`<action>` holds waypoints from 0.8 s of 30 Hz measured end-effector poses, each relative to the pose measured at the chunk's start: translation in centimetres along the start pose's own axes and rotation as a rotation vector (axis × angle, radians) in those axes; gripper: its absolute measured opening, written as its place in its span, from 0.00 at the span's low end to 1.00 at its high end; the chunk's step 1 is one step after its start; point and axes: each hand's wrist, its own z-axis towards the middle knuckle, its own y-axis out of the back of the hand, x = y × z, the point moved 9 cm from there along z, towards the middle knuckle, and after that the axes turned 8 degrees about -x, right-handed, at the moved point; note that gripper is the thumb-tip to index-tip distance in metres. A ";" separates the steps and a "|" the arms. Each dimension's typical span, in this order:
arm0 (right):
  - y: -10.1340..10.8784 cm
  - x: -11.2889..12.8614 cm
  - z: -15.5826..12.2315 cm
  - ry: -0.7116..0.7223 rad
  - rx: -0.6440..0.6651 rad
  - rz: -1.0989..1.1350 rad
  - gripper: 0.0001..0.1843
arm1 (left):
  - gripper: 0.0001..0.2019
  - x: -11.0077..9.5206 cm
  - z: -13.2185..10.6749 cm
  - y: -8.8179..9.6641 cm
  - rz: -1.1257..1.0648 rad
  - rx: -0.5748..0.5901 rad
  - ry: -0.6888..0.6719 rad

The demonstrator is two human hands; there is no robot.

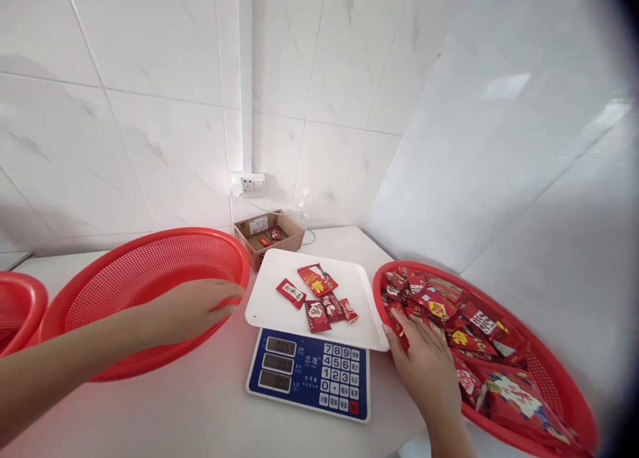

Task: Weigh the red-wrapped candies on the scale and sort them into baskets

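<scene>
My left hand (192, 306) reaches over the rim of a big red mesh basket (124, 278), its fingers together and curled at the basket's right edge; I cannot see anything in them. My right hand (424, 365) lies palm down in the red basket (559, 385) on the right, its fingertips among the red snack packets (449, 305). Between the baskets stands a blue digital scale (309, 371) with a white tray (269, 298), on which several red packets (319, 298) lie.
A small cardboard box (267, 235) with a few packets and a clear bottle (301, 212) stand at the back by a wall socket (248, 185). Another red basket (17, 308) shows at the far left. White tiled walls close the corner.
</scene>
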 end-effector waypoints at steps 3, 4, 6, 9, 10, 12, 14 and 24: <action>-0.2 -0.1 0.0 -0.012 0.022 0.017 0.35 | 0.16 -4.3 1.7 -7.1 0.030 0.275 -0.192; -0.3 -0.1 0.0 -0.009 0.030 0.021 0.34 | 0.18 -5.2 2.3 -9.1 0.043 0.321 -0.231; -0.3 0.0 -0.1 0.006 0.038 0.030 0.35 | 0.20 -6.1 3.3 -12.4 0.080 0.382 -0.276; -0.1 0.0 -0.1 0.018 0.025 0.051 0.35 | 0.19 -6.6 4.1 -15.5 0.129 0.441 -0.320; 0.0 0.0 -0.1 0.016 0.022 0.060 0.35 | 0.18 -6.6 4.2 -16.0 0.143 0.453 -0.328; 0.1 -0.1 -0.1 0.003 0.023 0.073 0.35 | 0.18 -6.3 4.2 -16.2 0.168 0.459 -0.331; 0.0 -0.2 -0.2 -0.010 0.030 0.072 0.35 | 0.19 -5.8 4.1 -15.6 0.187 0.452 -0.321; -0.2 0.0 -0.3 0.005 0.022 0.053 0.37 | 0.15 2.0 4.4 -3.6 0.221 0.182 -0.171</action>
